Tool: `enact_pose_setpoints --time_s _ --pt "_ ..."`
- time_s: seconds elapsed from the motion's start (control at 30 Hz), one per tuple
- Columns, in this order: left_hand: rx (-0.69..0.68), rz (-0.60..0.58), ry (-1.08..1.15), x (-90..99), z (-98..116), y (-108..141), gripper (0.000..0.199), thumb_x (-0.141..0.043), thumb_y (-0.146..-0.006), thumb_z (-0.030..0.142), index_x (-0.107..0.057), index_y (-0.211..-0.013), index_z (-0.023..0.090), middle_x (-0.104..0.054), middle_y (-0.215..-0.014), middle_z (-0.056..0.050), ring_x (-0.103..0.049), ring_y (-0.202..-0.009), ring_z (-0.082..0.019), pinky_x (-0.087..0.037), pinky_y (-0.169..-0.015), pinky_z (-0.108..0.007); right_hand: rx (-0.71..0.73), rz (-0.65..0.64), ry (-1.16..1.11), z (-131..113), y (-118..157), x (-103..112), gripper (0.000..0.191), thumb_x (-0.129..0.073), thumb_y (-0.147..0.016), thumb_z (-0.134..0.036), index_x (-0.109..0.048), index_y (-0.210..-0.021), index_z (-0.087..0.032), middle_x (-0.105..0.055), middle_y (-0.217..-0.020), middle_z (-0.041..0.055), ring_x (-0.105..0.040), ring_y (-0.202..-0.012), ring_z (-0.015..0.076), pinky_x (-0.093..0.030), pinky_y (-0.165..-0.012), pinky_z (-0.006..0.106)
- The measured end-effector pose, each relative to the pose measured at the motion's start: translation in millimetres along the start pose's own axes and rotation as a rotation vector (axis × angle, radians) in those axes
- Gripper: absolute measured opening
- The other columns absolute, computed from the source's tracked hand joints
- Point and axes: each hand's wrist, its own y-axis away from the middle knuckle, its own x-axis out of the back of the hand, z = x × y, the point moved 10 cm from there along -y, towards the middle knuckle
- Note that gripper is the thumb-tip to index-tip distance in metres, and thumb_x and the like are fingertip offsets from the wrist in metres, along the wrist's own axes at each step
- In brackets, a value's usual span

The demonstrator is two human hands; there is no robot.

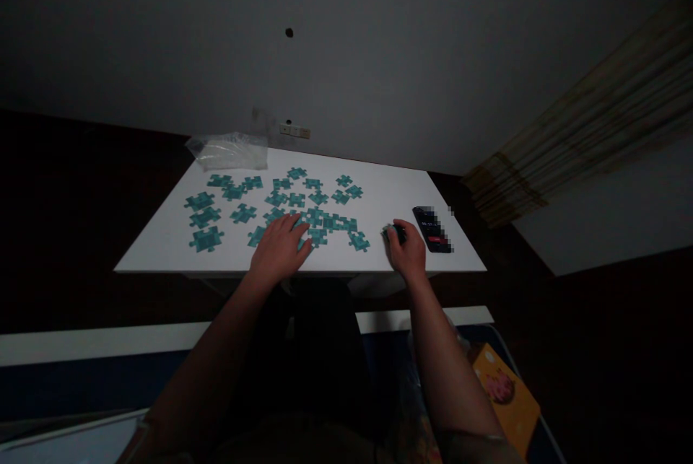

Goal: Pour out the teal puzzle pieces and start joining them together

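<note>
Teal jigsaw pieces [206, 239], knobbed and notched, lie flat across the white tabletop [373, 175]; some stand apart, others touch or overlap; several sit beneath or beside the left hand [280, 246].

Curtain [574, 117] and wall socket [295, 131] suggest a room at home

The left hand [279, 246] is covering parts of several puzzle pieces [206, 238]; the right hand [406, 247] is partly hiding a small item, and pixelation is blurring the phone [430, 227].
</note>
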Motion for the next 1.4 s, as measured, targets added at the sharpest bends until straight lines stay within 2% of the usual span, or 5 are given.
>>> enact_pose_setpoints --time_s 0.23,0.67,0.93,1.07,1.4 --pt "0.014 -0.022 0.015 0.3 1 -1 0.052 -0.061 -0.122 0.043 -0.081 -0.163 0.018 -0.066 -0.187 -0.021 -0.06 -0.176 -0.044 -0.044 -0.152 -0.065 -0.01 0.003 -0.027 1 -1 -1 0.047 -0.07 -0.107 -0.065 -0.085 -0.128 -0.025 -0.089 -0.131 0.0209 -0.082 -0.126 0.0424 -0.067 -0.118 0.068" --pt "0.016 -0.005 0.011 -0.4 0 0 0.051 -0.06 -0.121 0.043 -0.082 -0.163 0.022 -0.068 -0.186 -0.019 -0.06 -0.175 -0.043 -0.046 -0.15 -0.065 -0.029 -0.025 -0.059 2 1 -1 0.051 -0.081 -0.098 -0.066 -0.087 -0.127 -0.025 -0.091 -0.136 0.0208 -0.084 -0.126 0.0424 -0.068 -0.12 0.067" --pt "0.002 0.018 0.031 -0.6 -2 0 0.05 -0.06 -0.12 0.044 -0.082 -0.161 0.027 -0.071 -0.182 -0.015 -0.063 -0.172 -0.042 -0.048 -0.148 -0.067 -0.05 -0.01 -0.025 7 -1 0 0.04 -0.069 -0.104 -0.056 -0.085 -0.123 -0.025 -0.09 -0.13 0.0209 -0.084 -0.121 0.0408 -0.069 -0.116 0.067" --pt "0.002 0.005 0.02 -2.4 -2 0 0.052 -0.057 -0.121 0.045 -0.081 -0.161 0.022 -0.068 -0.184 -0.019 -0.061 -0.174 -0.043 -0.047 -0.149 -0.066 -0.071 0.022 -0.021 12 -2 7 0.037 -0.059 -0.102 -0.045 -0.084 -0.121 -0.025 -0.087 -0.128 0.0212 -0.08 -0.123 0.0407 -0.065 -0.117 0.067" --pt "-0.008 0.007 0.019 0.3 0 1 0.05 -0.057 -0.121 0.045 -0.081 -0.16 0.023 -0.07 -0.183 -0.017 -0.062 -0.173 -0.042 -0.049 -0.148 -0.067 0.091 -0.174 0.177 -4 3 -20 0.056 -0.076 -0.082 -0.034 -0.083 -0.137 -0.029 -0.081 -0.141 0.0176 -0.068 -0.135 0.046 -0.058 -0.125 0.072"
